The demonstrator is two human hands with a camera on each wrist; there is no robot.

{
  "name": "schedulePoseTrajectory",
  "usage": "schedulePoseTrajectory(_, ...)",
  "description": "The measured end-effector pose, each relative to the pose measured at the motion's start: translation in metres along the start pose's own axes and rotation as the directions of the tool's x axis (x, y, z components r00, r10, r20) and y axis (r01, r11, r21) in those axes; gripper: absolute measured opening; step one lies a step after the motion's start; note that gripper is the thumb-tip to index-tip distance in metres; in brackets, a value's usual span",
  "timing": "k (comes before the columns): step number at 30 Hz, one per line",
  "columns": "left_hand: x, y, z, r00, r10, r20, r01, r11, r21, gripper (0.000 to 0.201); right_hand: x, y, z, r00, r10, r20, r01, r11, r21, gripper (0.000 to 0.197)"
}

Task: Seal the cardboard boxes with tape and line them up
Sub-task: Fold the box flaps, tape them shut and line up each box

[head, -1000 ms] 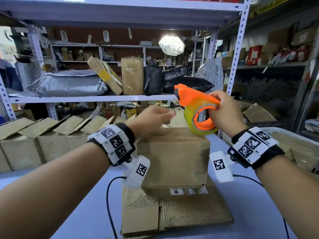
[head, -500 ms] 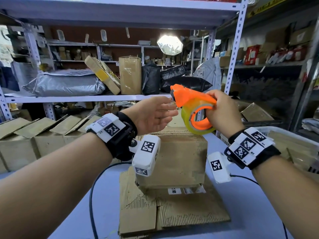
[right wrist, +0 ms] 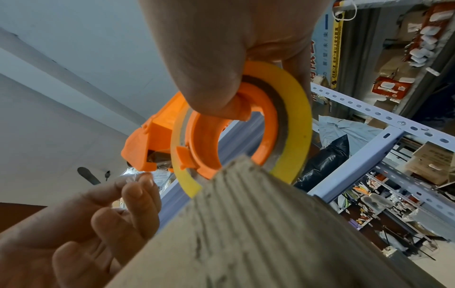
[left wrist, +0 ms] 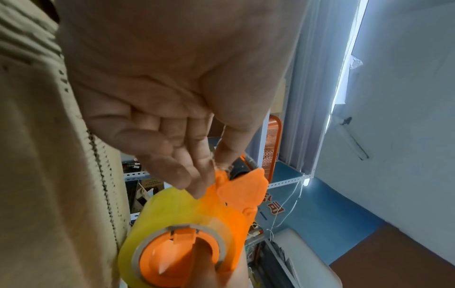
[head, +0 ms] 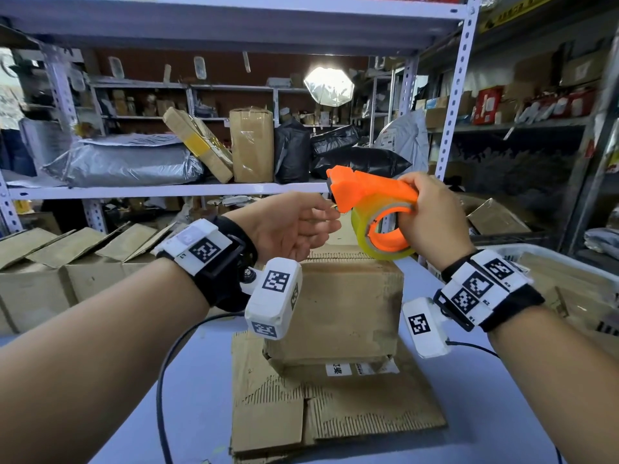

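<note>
My right hand [head: 415, 202] grips an orange tape dispenser [head: 368, 192] carrying a yellow tape roll [head: 361, 229], with fingers through the core. It is held above the far top edge of a closed cardboard box [head: 341, 306]. My left hand [head: 333, 214] is palm up at the dispenser's mouth. Its thumb and forefinger pinch the clear tape end [right wrist: 134, 178] there. The left wrist view shows that pinch [left wrist: 219, 165] against the orange dispenser [left wrist: 243, 193]. The box stands on flattened cardboard [head: 335, 406] on the pale table [head: 201, 380].
A row of open cardboard boxes [head: 50, 262] lines the table's left side. Behind stands a metal shelf [head: 167, 189] loaded with parcels, with its upright post [head: 452, 112] at the right. A white bin [head: 569, 279] of cardboard is at the right. A cable [head: 160, 396] crosses the table.
My left hand lifted off the box top, turned palm up and came to the dispenser's mouth, where it now pinches the tape end. The right hand has barely moved.
</note>
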State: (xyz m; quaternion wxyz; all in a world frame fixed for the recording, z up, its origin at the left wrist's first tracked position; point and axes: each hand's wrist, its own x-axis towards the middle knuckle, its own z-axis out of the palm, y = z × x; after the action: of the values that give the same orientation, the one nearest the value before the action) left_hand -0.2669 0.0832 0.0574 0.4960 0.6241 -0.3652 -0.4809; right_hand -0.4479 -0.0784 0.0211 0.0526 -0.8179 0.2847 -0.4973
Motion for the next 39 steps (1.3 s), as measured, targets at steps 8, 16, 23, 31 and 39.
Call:
schedulePoseTrajectory(8, -0.001, -0.003, -0.011, 0.983, 0.115, -0.142, -0.119, 0.993, -0.017, 0.011, -0.002, -0.011, -0.007, 0.995, -0.088, 0.036, 0.093, 0.981, -0.170, 0.048)
schedulePoseTrajectory(16, -0.007, 0.001, -0.033, 0.905, 0.282, -0.320, -0.230, 0.955, 0.190, 0.013, 0.000, -0.025, -0.015, 0.982, -0.183, 0.056, 0.190, 0.910, -0.369, 0.052)
schedulePoseTrajectory(23, -0.021, 0.007, -0.055, 0.897, 0.304, -0.322, -0.262, 0.950, 0.167, 0.010, 0.006, -0.022, -0.027, 0.981, -0.194, 0.018, 0.189, 0.924, -0.333, 0.050)
schedulePoseTrajectory(31, -0.045, -0.028, -0.104, 0.935, 0.161, -0.317, -0.167, 0.986, 0.006, 0.006, -0.003, -0.005, -0.040, 0.988, -0.113, 0.105, 0.142, 0.933, -0.332, 0.051)
schedulePoseTrajectory(39, -0.025, -0.090, -0.098, 0.941, -0.017, -0.338, -0.001, 0.999, -0.053, 0.033, 0.011, -0.028, -0.026, 0.953, -0.201, 0.226, 0.285, 0.850, -0.444, 0.045)
